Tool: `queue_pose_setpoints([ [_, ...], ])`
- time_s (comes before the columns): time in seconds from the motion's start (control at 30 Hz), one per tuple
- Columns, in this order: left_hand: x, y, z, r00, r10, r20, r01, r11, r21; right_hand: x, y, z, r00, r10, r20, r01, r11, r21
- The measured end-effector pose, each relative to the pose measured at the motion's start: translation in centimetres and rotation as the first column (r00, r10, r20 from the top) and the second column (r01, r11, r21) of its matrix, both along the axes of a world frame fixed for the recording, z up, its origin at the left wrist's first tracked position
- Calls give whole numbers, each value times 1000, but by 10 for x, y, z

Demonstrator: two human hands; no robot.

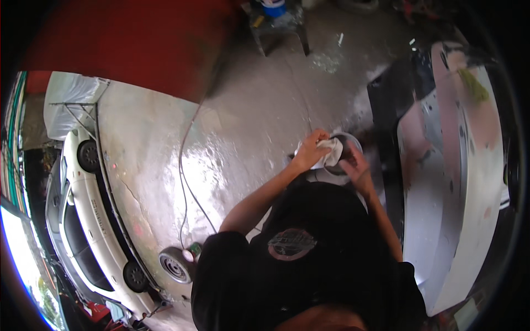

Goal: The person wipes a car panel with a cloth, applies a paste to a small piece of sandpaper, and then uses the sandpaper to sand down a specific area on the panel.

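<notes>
Over a round bucket (pixel 359 145) near the person's front, the left hand (pixel 313 150) has its fingers clamped on a pale cloth (pixel 332 153), which bunches up between the two hands. The right hand (pixel 358 167) is at the bucket's right side, just beside the cloth; it is blurred, and I cannot tell whether its fingers are together or apart, or whether they touch the cloth.

To the right stands a big panel (pixel 433 231), pale with pinkish patches, a yellow-green rag (pixel 473 84) near its top. Across the shiny floor (pixel 259 105) on the left, a thin hose (pixel 181 154) runs in a curve near a loose wheel (pixel 175 266). Farther left is a white car (pixel 88 201). At the top, a dark stool (pixel 282 26) bears a blue tub (pixel 274 9), well apart from the hands.
</notes>
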State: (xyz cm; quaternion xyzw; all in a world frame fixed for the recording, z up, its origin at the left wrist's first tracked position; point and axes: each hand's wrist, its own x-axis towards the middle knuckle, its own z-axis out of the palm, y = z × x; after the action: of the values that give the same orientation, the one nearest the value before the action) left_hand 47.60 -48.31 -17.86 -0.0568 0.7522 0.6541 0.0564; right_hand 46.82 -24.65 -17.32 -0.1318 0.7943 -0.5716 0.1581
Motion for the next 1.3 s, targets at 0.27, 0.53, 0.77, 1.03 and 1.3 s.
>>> queue_pose_setpoints([
  [0.27,-59,-138,62,994,-108,-4,107,974,202,-88,-150,60,982,8,191,19,990,-139],
  [0.53,-173,-213,48,978,-161,135,178,976,-126,-227,-236,38,971,99,218,-22,944,-328],
  [0.77,-316,-276,-13,996,6,94,18,966,-256,-375,-260,-39,978,113,175,-97,990,-100],
  [1.03,-568,-450,90,977,132,-165,-207,753,-624,-563,-270,-64,1000,-21,0,21,1000,23],
  [1.3,-888,-568,174,746,-143,-650,-350,746,-567,-626,-306,-70,947,-274,166,274,961,25],
])
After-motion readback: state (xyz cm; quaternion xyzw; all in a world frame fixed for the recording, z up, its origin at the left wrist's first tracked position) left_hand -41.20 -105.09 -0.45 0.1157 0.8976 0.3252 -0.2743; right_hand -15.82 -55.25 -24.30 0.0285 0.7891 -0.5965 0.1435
